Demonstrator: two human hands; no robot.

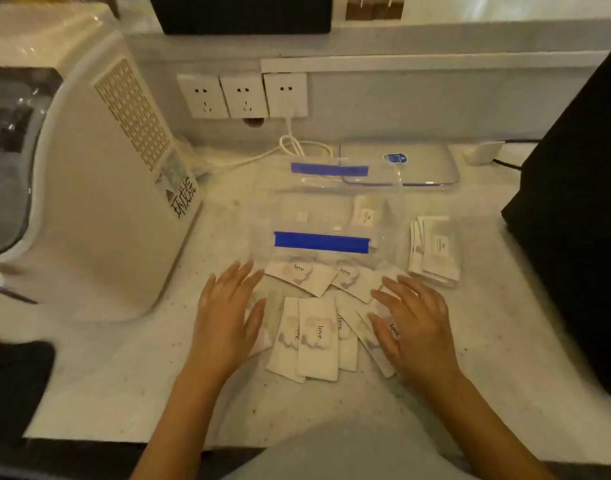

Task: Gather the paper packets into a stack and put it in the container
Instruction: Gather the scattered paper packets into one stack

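Observation:
Several white paper packets [317, 341] printed "love" lie scattered and overlapping on the counter in front of me. My left hand [228, 317] rests flat, fingers apart, on the left edge of the spread. My right hand [413, 323] lies flat with spread fingers on the packets at the right edge. Just behind them stands a clear plastic container [332, 216] with blue clips, holding one packet [363, 211] against its right side. A separate stack of packets [435, 251] lies right of the container.
A large white appliance [99, 188] fills the left. The container's clear lid [404, 164] lies behind it, near wall sockets [243, 95] and a white cable [290, 147]. A black object [581, 209] stands at the right. The counter's front edge runs near my body.

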